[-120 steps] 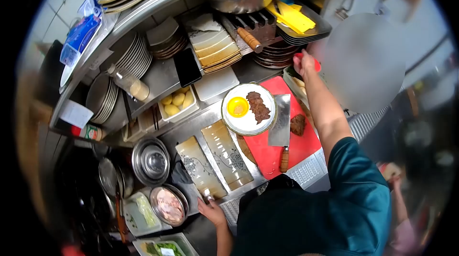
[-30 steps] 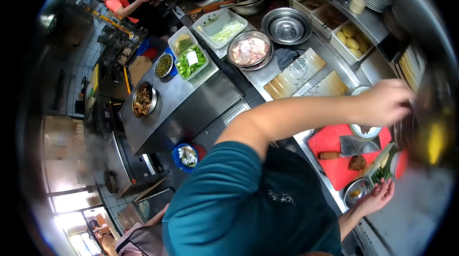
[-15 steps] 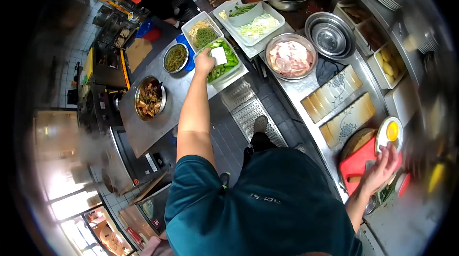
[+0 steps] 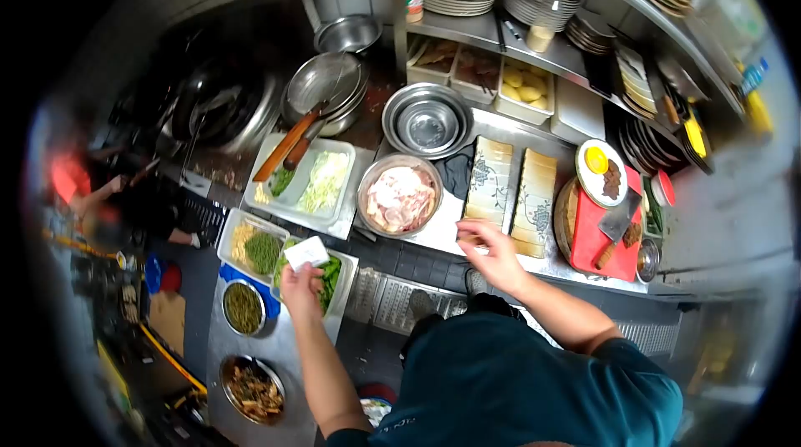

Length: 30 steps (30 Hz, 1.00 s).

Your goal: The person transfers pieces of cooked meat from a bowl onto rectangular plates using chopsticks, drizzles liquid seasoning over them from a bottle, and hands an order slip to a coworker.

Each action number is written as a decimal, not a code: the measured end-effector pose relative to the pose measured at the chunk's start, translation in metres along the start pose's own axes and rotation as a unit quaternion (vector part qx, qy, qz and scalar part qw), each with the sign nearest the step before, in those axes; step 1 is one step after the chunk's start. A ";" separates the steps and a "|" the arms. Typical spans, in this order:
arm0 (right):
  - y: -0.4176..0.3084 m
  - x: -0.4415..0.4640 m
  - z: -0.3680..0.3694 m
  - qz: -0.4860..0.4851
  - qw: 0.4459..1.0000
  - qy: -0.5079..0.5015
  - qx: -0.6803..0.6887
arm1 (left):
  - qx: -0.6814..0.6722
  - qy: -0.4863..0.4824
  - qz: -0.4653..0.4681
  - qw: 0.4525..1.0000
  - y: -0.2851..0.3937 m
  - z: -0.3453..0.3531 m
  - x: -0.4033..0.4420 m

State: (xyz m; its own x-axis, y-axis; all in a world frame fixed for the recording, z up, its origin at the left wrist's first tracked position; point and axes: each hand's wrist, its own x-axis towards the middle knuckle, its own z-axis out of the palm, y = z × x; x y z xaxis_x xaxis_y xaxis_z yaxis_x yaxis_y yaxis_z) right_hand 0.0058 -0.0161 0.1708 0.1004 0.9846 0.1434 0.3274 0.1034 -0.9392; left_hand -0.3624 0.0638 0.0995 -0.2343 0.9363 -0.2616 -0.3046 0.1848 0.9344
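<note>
1 small white paper slip [image 4: 307, 253], earlier resting on the bright-green cut vegetables [image 4: 330, 273], is now raised above them, leaving them less covered; the left hand [image 4: 301, 287] pinches it between its fingers. The right hand [image 4: 492, 257], seemingly empty, fingers loosely spread, hovers near a beige rectangular floral plate [image 4: 489, 181].

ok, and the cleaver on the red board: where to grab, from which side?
Best by the wooden handle of the cleaver, coming from the near counter side, probably with the right hand. The blade looks to lie flat on the red board and points away, while the handle angles back toward the near edge.
</note>
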 end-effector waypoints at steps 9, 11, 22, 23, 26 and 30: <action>-0.038 0.041 0.056 0.076 0.962 -0.126 0.229 | -0.155 -0.174 0.001 0.972 0.028 0.142 -0.085; -0.035 0.047 0.051 0.056 0.956 -0.084 0.274 | -0.141 -0.178 -0.002 0.974 0.026 0.154 -0.088; -0.055 0.334 -0.204 -0.141 0.940 0.228 0.211 | -0.024 0.018 -0.059 0.998 -0.058 0.061 -0.125; -0.049 0.361 -0.224 -0.146 0.936 0.223 0.231 | -0.012 0.044 -0.071 0.996 -0.070 0.046 -0.134; -0.047 0.399 -0.254 -0.138 0.933 0.253 0.218 | -0.020 0.125 -0.108 0.986 -0.102 0.009 -0.159; -0.041 0.418 -0.266 -0.110 0.927 0.290 0.209 | -0.035 0.193 -0.112 0.974 -0.118 -0.008 -0.186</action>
State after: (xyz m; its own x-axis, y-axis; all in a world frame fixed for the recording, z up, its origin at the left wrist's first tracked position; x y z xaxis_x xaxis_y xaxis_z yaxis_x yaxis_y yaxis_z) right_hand 0.2846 0.3538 0.3522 0.6023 0.7042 0.3758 0.0190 0.4580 -0.8888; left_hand -0.2907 -0.1351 0.0363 -0.4803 0.6900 -0.5415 -0.4470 0.3386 0.8279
